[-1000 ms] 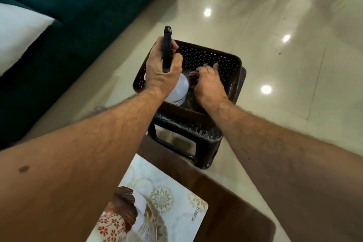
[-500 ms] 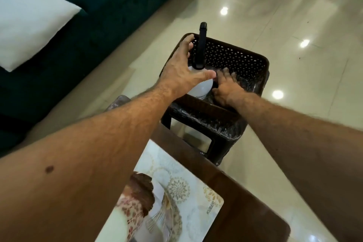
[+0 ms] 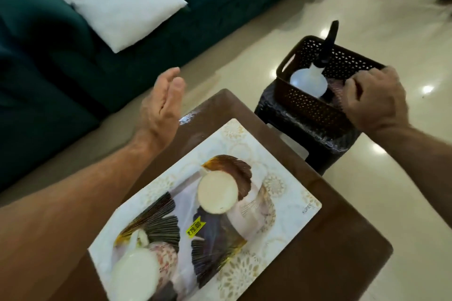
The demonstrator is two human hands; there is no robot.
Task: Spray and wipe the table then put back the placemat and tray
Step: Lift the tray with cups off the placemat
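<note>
The left hand [image 3: 161,102] has released the spray bottle [image 3: 309,82] and is hovering spread; the right hand [image 3: 374,102], fingers curled, is leaving the basket [image 3: 305,102], so cleaning seems finished.

My green sofa [image 3: 73,61] fills the far left, 1 white pillow [image 3: 117,0] lying on it. Right of the sofa, on the shiny floor [image 3: 269,19], stands a dark stool [image 3: 305,134].

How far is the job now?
Nearly done. The placemat and tray lie on the table, and the spray bottle stands in the basket. The right hand is at the basket; the left hand is free.
</note>
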